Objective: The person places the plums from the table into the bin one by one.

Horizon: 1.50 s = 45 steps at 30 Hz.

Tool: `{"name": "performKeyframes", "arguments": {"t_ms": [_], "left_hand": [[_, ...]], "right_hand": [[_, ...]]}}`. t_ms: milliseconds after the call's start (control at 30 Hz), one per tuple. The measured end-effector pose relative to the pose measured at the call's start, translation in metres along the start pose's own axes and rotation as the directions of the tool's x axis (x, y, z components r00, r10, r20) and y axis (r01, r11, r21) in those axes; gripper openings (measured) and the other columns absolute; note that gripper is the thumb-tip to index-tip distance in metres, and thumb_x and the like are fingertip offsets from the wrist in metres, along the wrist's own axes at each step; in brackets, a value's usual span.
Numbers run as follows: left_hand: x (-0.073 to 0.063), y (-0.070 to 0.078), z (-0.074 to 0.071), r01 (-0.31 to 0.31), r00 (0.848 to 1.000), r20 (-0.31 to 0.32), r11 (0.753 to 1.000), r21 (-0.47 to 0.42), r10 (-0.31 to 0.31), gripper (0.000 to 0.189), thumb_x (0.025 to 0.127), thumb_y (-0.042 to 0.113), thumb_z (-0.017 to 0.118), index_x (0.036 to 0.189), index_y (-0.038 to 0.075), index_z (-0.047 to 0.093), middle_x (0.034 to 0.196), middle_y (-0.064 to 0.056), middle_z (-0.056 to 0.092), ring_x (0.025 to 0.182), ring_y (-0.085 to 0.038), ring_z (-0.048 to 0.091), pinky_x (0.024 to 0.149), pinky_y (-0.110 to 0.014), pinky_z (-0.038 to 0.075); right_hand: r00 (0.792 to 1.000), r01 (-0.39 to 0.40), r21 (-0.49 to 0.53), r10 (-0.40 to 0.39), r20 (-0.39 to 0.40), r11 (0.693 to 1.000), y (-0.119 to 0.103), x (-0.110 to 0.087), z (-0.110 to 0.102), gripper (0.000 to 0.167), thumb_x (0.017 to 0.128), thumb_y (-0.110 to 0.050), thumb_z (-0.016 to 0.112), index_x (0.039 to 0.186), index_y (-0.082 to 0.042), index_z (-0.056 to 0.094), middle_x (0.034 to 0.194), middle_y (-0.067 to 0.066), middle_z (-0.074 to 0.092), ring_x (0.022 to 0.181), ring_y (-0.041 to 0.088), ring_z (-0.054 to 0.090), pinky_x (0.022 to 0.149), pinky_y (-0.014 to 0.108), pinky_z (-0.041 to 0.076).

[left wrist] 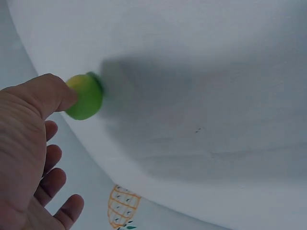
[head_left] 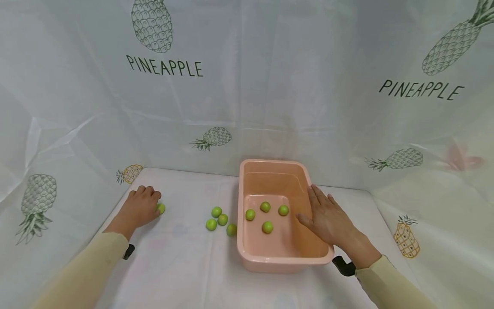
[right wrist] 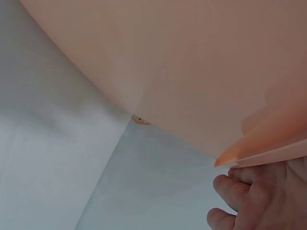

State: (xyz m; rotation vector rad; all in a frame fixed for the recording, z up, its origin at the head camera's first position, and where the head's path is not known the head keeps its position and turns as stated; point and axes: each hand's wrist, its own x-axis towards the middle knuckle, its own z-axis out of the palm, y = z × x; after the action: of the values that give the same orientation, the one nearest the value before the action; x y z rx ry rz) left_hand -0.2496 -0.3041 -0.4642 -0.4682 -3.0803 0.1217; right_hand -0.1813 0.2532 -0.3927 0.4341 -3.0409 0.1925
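Note:
At the left of the table, my left hand (head_left: pixel 141 205) pinches a small round lime (head_left: pixel 161 208). The left wrist view shows the thumb against this yellow-green lime (left wrist: pixel 85 97); the index finger is mostly hidden, and the other fingers curl loosely, apart from it. My right hand (head_left: pixel 329 219) rests on the right rim of a pink plastic basin (head_left: pixel 285 260), fingers extended and thumb over the inner side. In the right wrist view, fingers (right wrist: pixel 256 191) touch the basin's edge. Inside the basin lie several limes (head_left: pixel 267 227), spaced apart on its floor.
Left of the basin, several loose limes (head_left: pixel 222 219) sit close together on the white tablecloth (head_left: pixel 181 266); one lime (head_left: pixel 231 230) is right beside the basin wall. A pale curtain (head_left: pixel 285 86) printed with pineapples rises behind the table and at both sides.

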Motion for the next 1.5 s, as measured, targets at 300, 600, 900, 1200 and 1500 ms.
{"name": "performKeyframes", "arguments": {"t_ms": [300,600,900,1200,1500], "left_hand": [[-0.002,0.002,0.009,0.021,1.0,0.004,1.0,0.016,-0.021,0.043,0.087,0.023,0.081,0.119,0.0,0.065,0.108,-0.018,0.059,0.105,-0.04,0.05,0.091,-0.062,0.045],[-0.002,0.003,0.014,0.006,1.0,-0.03,1.0,0.009,-0.006,0.038,0.085,0.021,0.079,0.112,-0.001,0.063,0.101,-0.015,0.057,0.1,-0.038,0.05,0.088,-0.06,0.045],[0.007,0.0,0.028,-0.03,0.955,-0.292,0.997,0.069,0.049,0.037,0.082,0.023,0.073,0.099,-0.002,0.053,0.091,-0.016,0.051,0.091,-0.039,0.047,0.081,-0.058,0.043],[0.019,0.004,0.018,-0.032,0.891,-0.449,0.996,0.085,0.067,0.047,0.083,0.032,0.075,0.103,-0.002,0.051,0.093,-0.017,0.049,0.09,-0.038,0.045,0.08,-0.054,0.041],[0.02,0.007,0.009,-0.014,0.885,-0.463,0.998,0.066,0.043,0.047,0.084,0.031,0.074,0.108,-0.003,0.052,0.094,-0.018,0.049,0.091,-0.038,0.045,0.079,-0.053,0.04]], "right_hand": [[1.0,-0.006,-0.002,0.006,-0.005,1.0,-0.002,0.0,0.001,0.089,0.103,-0.048,0.06,0.159,0.013,0.027,0.165,0.034,0.03,0.152,0.051,0.035,0.122,0.068,0.027],[1.0,0.002,0.001,-0.002,-0.01,1.0,0.0,0.0,0.001,0.09,0.103,-0.049,0.059,0.16,0.013,0.026,0.166,0.034,0.03,0.152,0.051,0.035,0.121,0.068,0.028],[1.0,0.0,0.005,0.0,-0.009,1.0,-0.001,0.0,0.0,0.089,0.103,-0.048,0.06,0.16,0.013,0.026,0.166,0.034,0.03,0.152,0.051,0.035,0.122,0.068,0.028],[1.0,0.001,0.02,-0.001,-0.01,1.0,0.0,0.0,0.001,0.09,0.103,-0.05,0.057,0.16,0.012,0.025,0.166,0.034,0.03,0.151,0.052,0.035,0.122,0.068,0.028],[1.0,0.006,0.027,-0.006,-0.009,1.0,0.002,-0.001,0.001,0.09,0.104,-0.051,0.057,0.16,0.012,0.025,0.166,0.034,0.029,0.152,0.051,0.034,0.122,0.068,0.028]]}}
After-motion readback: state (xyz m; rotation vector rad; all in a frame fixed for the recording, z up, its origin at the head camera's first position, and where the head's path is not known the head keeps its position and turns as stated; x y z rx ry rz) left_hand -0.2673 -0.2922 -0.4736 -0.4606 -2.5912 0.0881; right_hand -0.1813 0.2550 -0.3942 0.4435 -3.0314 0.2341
